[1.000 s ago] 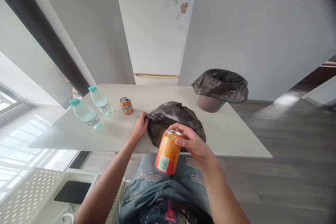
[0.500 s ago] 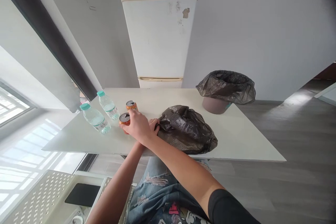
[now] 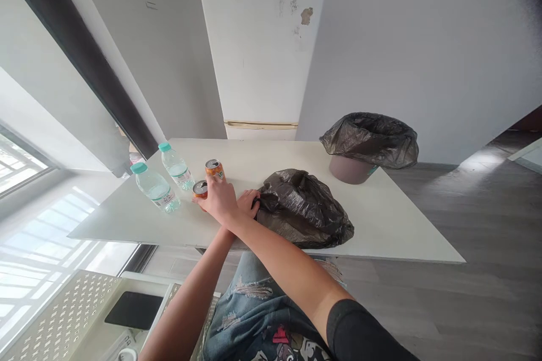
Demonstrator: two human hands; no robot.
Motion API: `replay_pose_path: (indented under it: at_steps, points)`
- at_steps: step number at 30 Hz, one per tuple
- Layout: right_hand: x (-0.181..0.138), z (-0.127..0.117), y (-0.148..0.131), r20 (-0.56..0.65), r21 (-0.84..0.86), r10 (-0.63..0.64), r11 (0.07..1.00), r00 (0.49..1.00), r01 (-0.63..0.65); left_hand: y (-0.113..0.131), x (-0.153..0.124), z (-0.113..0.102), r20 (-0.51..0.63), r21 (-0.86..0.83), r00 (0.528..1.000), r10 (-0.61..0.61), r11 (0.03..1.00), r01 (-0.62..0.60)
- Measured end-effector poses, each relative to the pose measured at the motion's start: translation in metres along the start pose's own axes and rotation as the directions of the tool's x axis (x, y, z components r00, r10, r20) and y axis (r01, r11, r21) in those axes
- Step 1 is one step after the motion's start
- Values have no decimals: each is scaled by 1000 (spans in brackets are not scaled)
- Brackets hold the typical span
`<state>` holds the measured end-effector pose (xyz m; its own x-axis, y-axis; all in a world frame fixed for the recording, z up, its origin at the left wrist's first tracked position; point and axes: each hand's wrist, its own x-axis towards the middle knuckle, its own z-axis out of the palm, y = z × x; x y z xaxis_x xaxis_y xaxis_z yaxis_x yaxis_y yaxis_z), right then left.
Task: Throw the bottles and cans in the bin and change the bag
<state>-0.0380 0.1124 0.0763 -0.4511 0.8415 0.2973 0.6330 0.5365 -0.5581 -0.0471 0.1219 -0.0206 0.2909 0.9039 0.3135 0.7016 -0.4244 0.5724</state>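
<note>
Table (image 3: 393, 225); cans (image 3: 200, 187) partly behind right hand (image 3: 221, 201)

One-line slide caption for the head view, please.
Right hand grasps the nearer orange can while the left hand holds the dark plastic bag on the white table.

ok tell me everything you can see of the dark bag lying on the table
The bag is dark grey-brown, thin and slightly see-through, with glossy creases; it looks like plastic. It lies crumpled in a loose, puffed mound on the white table, near the edge closest to the person. Its left end is bunched in the grip of the left hand. Whether anything is inside cannot be told.
</note>
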Motion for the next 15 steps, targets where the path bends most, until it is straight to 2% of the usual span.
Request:
replay_pose_path:
  at_steps: [3, 5, 6, 8, 9, 11, 12, 13, 14, 15]
  points:
    - [-10, -11, -5, 20, -30, -3, 1000, 1000, 3, -1, 0, 3, -20, 6, 1000, -12, 1000, 12]
    - [-30, -25, -11, -9, -9, -16, 1000, 1000, 16, 0, -1, 4, -46, 8, 999, -8, 1000, 9]
    - [-43, -34, -14, -35, 50, -31, 998, 999, 32, 1, -1, 3, -57, 6, 998, 2, 1000, -2]
    - [-78, -57, -23, -88, 310, -77, 945, 993, 101, 3, -2, 2, -62, -3, 998, 32, 999, -32]
    - [-97, -70, -28, -98, 487, -118, 860, 988, 152, 4, -2, 1, -56, -7, 997, 45, 999, -46]
    - [-135, -98, -36, -47, 792, -255, 580, 966, 192, 4, -2, -1, -41, -11, 997, 61, 998, -61]
    - [-152, -112, -39, -14, 882, -337, 440, 942, 170, 4, -2, -2, -36, -12, 997, 63, 998, -64]
    - [-168, -124, -41, 39, 929, -426, 349, 904, 124, 4, -2, -2, -31, -12, 998, 63, 998, -64]
    - [-182, -135, -42, 120, 946, -501, 320, 857, 54, 4, -1, -2, -28, -13, 998, 62, 998, -63]
    - [-194, -143, -41, 212, 942, -548, 336, 810, -19, 3, -1, -2, -25, -12, 998, 62, 998, -62]
